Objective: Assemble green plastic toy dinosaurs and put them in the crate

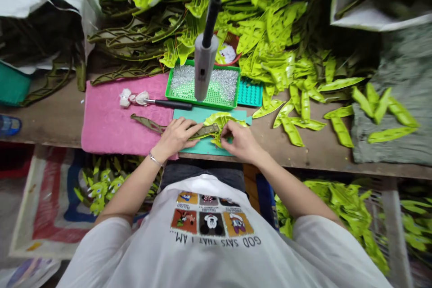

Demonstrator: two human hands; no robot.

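Left fingers (191, 132) spread over olive strip (209, 130); right fingers (227, 128) curled at 3 o'clock, grip unclear. We risk skewing it if pressure slackens.

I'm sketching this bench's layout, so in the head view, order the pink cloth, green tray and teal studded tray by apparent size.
Largest to smallest:
1. Pink cloth
2. Green tray
3. Teal studded tray

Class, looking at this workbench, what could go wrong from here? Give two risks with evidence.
The green tray holds many small silver pieces; a bump might scatter them.

The dark strip under the left hand extends past the teal mat over the pink cloth, so it could shift if that hand lifts.
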